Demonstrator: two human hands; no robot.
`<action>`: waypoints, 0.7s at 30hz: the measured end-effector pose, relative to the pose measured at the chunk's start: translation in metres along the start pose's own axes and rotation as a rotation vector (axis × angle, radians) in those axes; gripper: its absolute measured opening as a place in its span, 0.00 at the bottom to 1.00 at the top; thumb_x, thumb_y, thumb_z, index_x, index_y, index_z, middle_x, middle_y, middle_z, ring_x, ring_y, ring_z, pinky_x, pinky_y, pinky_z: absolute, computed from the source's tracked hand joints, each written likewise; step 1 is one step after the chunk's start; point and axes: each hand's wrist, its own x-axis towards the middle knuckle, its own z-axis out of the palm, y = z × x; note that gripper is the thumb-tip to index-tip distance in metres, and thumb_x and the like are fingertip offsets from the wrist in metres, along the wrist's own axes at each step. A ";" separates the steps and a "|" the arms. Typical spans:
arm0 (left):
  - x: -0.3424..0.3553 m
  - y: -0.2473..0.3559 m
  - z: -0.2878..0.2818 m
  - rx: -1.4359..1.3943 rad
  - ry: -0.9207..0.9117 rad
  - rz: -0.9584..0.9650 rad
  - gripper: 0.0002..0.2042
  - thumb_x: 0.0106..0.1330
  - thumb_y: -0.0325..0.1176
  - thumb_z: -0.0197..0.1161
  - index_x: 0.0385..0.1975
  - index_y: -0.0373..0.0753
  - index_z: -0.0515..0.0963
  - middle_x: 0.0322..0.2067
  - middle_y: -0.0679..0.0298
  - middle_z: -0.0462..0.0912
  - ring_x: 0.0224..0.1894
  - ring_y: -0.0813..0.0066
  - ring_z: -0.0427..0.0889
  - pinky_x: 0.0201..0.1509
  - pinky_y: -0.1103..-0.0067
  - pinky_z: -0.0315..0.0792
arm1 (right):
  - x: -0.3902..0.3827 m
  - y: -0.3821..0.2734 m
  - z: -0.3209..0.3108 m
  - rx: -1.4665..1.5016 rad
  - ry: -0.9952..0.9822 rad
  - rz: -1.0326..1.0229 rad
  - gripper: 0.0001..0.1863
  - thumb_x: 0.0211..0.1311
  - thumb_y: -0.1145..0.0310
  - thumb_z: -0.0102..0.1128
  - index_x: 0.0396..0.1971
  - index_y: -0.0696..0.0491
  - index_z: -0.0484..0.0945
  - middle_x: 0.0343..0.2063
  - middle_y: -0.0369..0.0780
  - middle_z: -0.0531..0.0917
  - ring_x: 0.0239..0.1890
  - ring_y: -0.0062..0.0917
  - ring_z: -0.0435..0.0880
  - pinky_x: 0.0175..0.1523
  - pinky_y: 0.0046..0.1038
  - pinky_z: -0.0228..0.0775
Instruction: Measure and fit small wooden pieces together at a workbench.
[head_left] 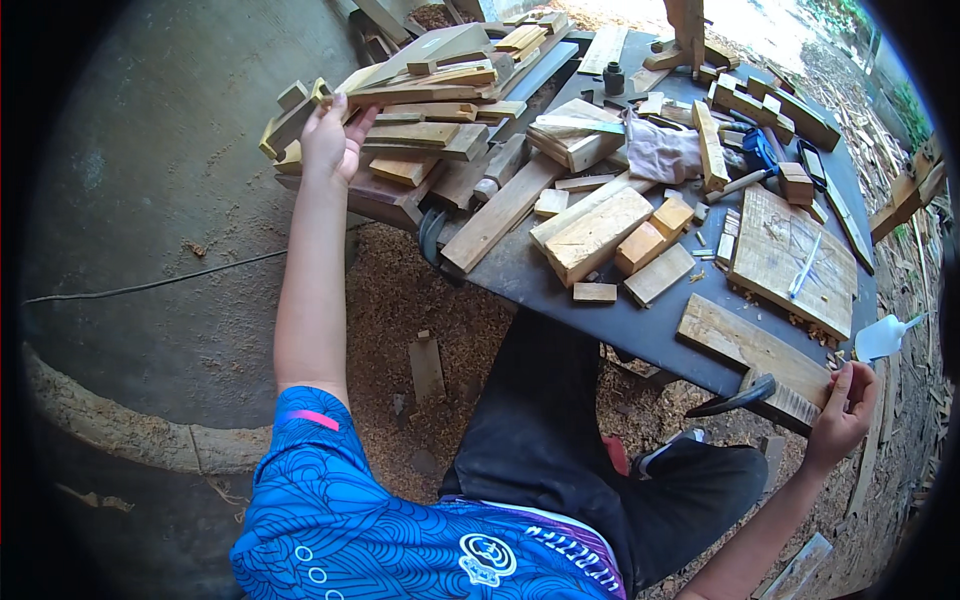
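Sawdust covered the ground beneath a dark worktable [600, 310] heaped with wood offcuts. From the head view, the left hand [333, 140] reached to the far left edge of the pile, fingers loosely curled against a long wooden strip [420, 92] there. The right hand [843, 410] gripped the end of a plank [755, 355] at the table's near corner, thumb on top.

Blue patterned shirt [330, 520], black trousers [540, 440].
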 end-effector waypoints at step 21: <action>0.002 -0.036 -0.015 -0.064 -0.053 -0.176 0.20 0.75 0.39 0.66 0.56 0.31 0.73 0.48 0.52 0.84 0.47 0.58 0.89 0.49 0.75 0.89 | 0.001 0.004 -0.001 -0.016 -0.010 0.011 0.07 0.79 0.69 0.58 0.45 0.57 0.79 0.34 0.32 0.81 0.37 0.13 0.78 0.45 0.18 0.70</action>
